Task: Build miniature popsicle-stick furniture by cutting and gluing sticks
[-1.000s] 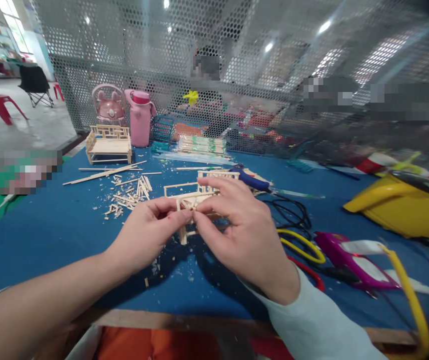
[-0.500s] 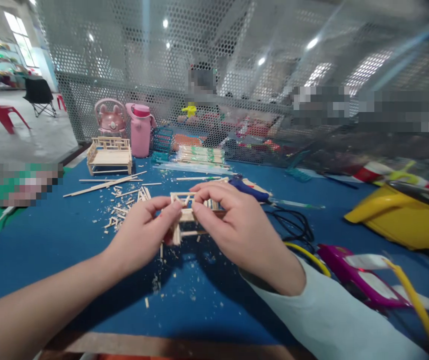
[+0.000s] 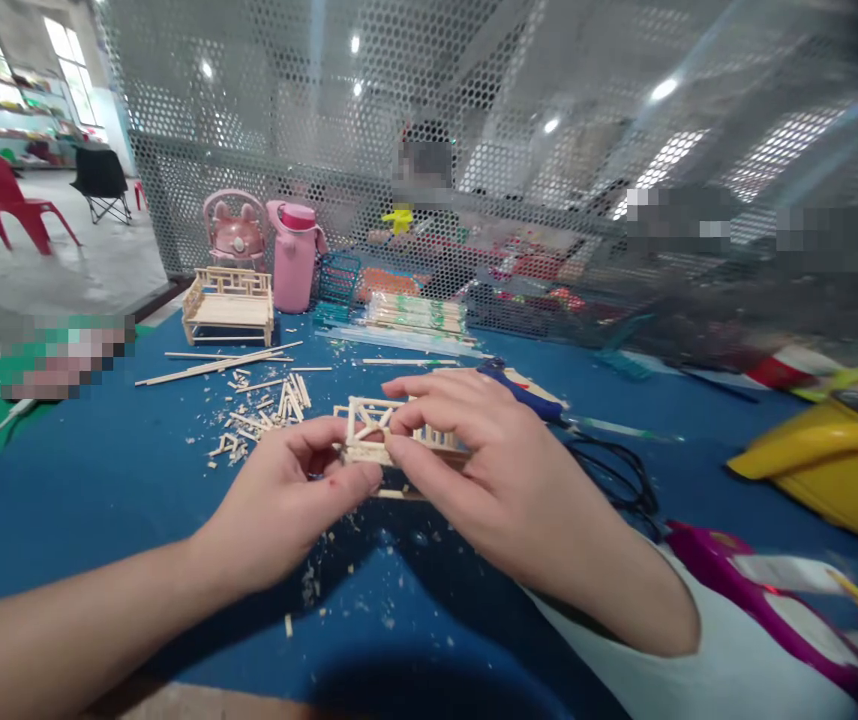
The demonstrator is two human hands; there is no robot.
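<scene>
A small wooden stick frame (image 3: 369, 452) is between my hands over the blue table, with a crossed-stick panel at its left end. My left hand (image 3: 290, 495) grips its left end, thumb in front and fingers behind. My right hand (image 3: 485, 460) arches over the right part, with thumb and index finger pinched at the crossed sticks; whether a small piece is between them is hidden. Cut stick pieces (image 3: 290, 398) lie in a pile behind my left hand. A finished-looking miniature stick bench (image 3: 230, 308) stands at the back left.
A pink bottle (image 3: 295, 262) stands beside the bench. Stick bundles (image 3: 418, 314) lie before the mesh screen. Behind my right hand are a blue glue gun (image 3: 523, 393) and black cable (image 3: 628, 475). A yellow container (image 3: 830, 465) and purple device (image 3: 766, 590) are right.
The stick frame has turned so its crossed panel shows more clearly. My left thumb has moved down to its lower front edge. The view has shifted slightly left.
</scene>
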